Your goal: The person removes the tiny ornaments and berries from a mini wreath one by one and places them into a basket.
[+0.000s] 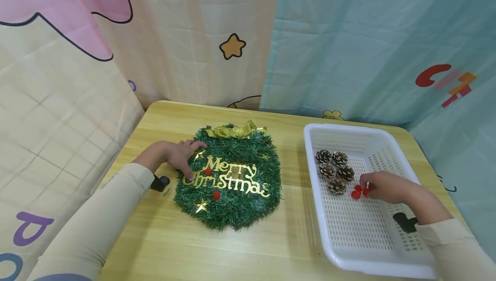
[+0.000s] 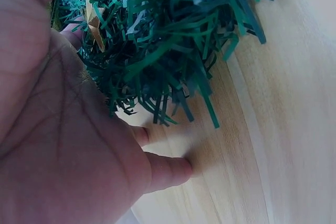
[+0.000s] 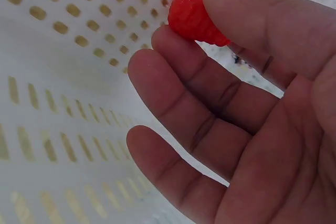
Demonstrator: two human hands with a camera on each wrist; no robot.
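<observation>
A green tinsel wreath (image 1: 248, 207) with gold "Merry Christmas" lettering (image 1: 232, 177), gold stars, a gold ribbon bow (image 1: 232, 132) and two red berries (image 1: 216, 195) lies flat on the table. My left hand (image 1: 180, 156) rests at its left edge, fingers spread; in the left wrist view, two fingertips (image 2: 178, 170) reach down by the wood. Inside the white basket, my right hand (image 1: 387, 187) pinches a red raspberry-like berry (image 3: 191, 17) between thumb and finger. More red berries (image 1: 355, 194) lie beside it.
Several pinecones (image 1: 336, 186) sit in the left part of the white plastic basket (image 1: 325, 233), which stands on the right of the wooden table (image 1: 271, 246). Printed curtains (image 1: 193, 57) hang behind and to the sides.
</observation>
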